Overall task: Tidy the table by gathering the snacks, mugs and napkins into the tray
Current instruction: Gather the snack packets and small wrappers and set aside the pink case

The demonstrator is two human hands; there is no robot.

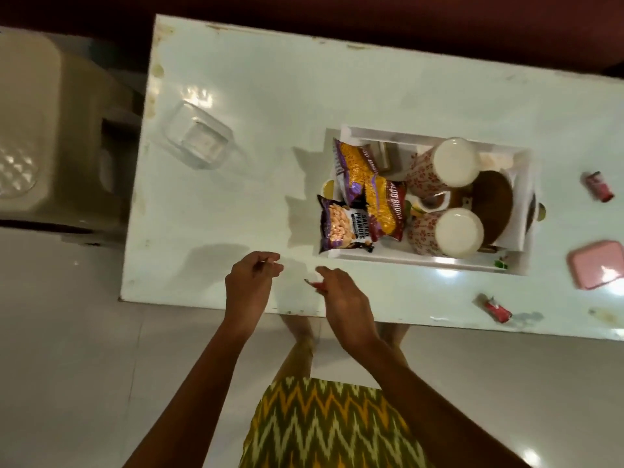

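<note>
A white tray stands on the pale table, right of centre. It holds a salted peanuts packet, two yellow snack packets, two upside-down floral mugs and a brown plate. My right hand is over the table's near edge, left of the tray, pinching a small red wrapper. My left hand is beside it with its fingers curled together; a pale sliver shows between them, and I cannot tell what it is.
A clear glass bowl sits at the table's far left. Two red wrappers and a pink lid lie right of the tray. A beige plastic stool stands off the table's left end.
</note>
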